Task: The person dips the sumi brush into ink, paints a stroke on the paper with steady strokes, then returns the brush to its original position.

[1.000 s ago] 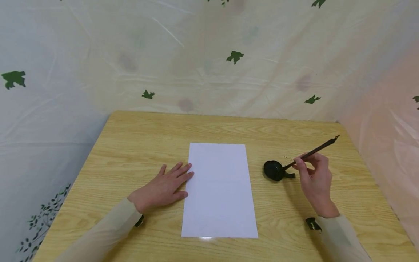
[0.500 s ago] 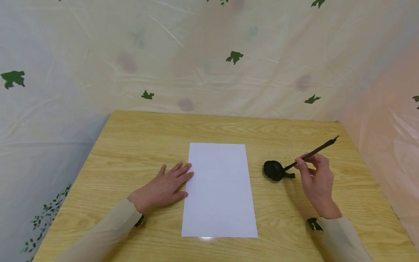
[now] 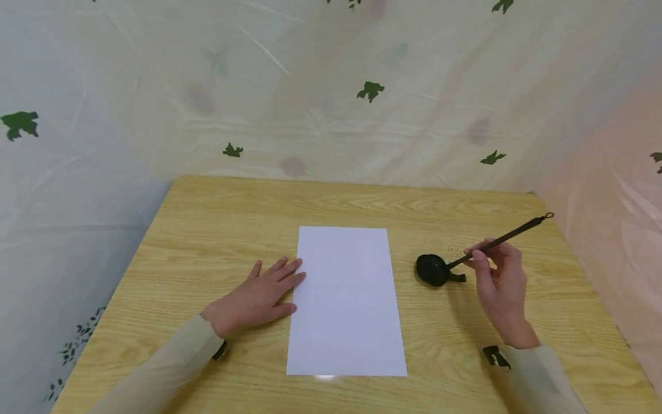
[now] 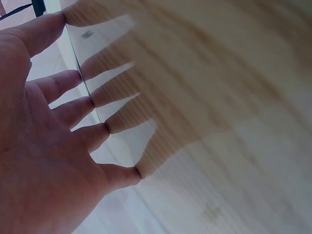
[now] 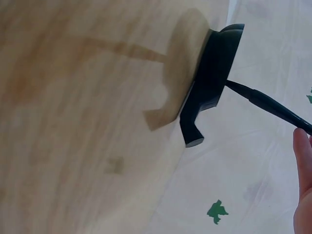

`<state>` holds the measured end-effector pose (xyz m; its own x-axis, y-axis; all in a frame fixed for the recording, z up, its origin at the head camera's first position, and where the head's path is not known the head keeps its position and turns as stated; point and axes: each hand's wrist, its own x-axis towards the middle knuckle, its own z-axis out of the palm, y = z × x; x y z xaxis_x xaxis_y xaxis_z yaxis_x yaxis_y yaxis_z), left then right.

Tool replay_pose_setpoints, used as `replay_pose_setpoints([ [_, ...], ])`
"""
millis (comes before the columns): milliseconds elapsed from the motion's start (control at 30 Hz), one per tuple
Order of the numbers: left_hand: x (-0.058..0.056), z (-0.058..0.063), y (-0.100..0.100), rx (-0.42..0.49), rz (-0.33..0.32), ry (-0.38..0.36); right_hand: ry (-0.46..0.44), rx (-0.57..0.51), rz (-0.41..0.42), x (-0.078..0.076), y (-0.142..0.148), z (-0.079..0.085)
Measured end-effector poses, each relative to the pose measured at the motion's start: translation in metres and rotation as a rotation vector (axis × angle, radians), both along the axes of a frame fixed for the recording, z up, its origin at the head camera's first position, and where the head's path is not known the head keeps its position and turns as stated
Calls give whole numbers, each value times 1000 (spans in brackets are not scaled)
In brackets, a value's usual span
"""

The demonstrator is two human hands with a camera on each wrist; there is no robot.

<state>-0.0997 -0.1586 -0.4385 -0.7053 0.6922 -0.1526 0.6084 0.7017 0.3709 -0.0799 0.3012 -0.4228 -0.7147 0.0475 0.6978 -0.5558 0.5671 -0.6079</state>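
Note:
In the head view my right hand pinches a dark writing brush between thumb and fingers. The brush slants, its loop end up to the right and its lower end at a small black ink dish with a stubby handle. From the right wrist view, the brush reaches down behind the rim of the dish, which hides the tip. My left hand lies with fingers spread, fingertips touching the left edge of a blank white sheet of paper. The left wrist view shows those fingers straight, fingertips down.
The sheet and dish lie on a wood-grain table. Pale curtains with green bird shapes stand behind the table and at both sides. Dark straps show under the cuffs.
The brush's upper end has swung up and right, and its loop now shows clearly. My right hand has shifted only slightly. The left hand, paper and dish have stayed put.

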Motion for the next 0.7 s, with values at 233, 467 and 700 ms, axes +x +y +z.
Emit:
replay_pose_setpoints([
  [233, 0, 0, 0, 5, 3, 3, -44, 15, -22, 1, 3, -2],
  [467, 0, 0, 0, 2, 4, 4, -41, 48, -50, 2, 6, -2],
  [700, -1, 1, 0, -4, 2, 2, 37, -28, -25, 5, 4, 3],
])
